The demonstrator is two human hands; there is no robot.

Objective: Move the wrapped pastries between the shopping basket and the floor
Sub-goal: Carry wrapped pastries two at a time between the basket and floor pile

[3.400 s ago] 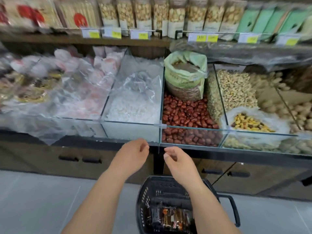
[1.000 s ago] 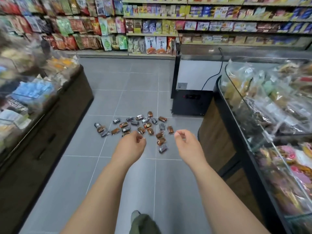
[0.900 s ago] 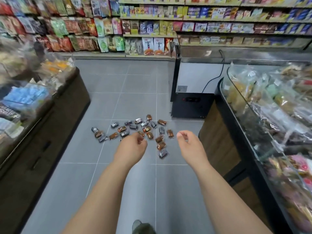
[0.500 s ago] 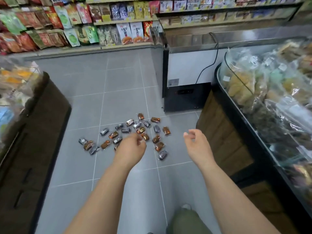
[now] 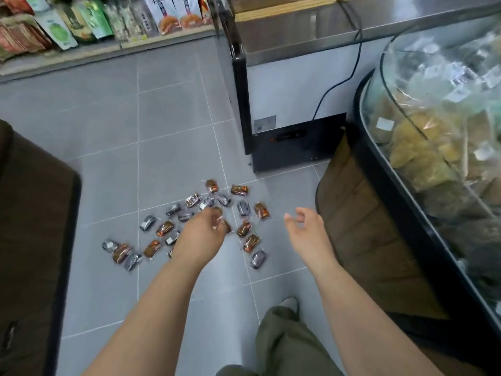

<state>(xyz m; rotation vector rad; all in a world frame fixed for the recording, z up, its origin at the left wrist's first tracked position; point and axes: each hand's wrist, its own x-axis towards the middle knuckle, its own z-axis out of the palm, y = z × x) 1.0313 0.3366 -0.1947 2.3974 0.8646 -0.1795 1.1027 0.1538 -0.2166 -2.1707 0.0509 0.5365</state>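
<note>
**Twenty-odd wrapped pastries loose on the shop floor**

So the small wrapped pastries (image 5: 193, 200), some in orange-brown film and some in dark silvery film, lie scattered on the grey tiled floor (image 5: 168, 118). They sit between a dark brown counter (image 5: 32, 213) on one side and a curved glass display case (image 5: 433, 118) on the other, just short of a white chest freezer with a black base (image 5: 284, 85). The person stands over them, bare arms stretched out. The left hand (image 5: 200, 236) hangs over the middle of the scatter, knuckles up, fingers curled under. Honestly can't tell if it's got one pinched. The right hand (image 5: 309, 234) is off to the side holding nothing, fingers loose and spread. One olive trouser leg (image 5: 284, 340) shows below.
</note>
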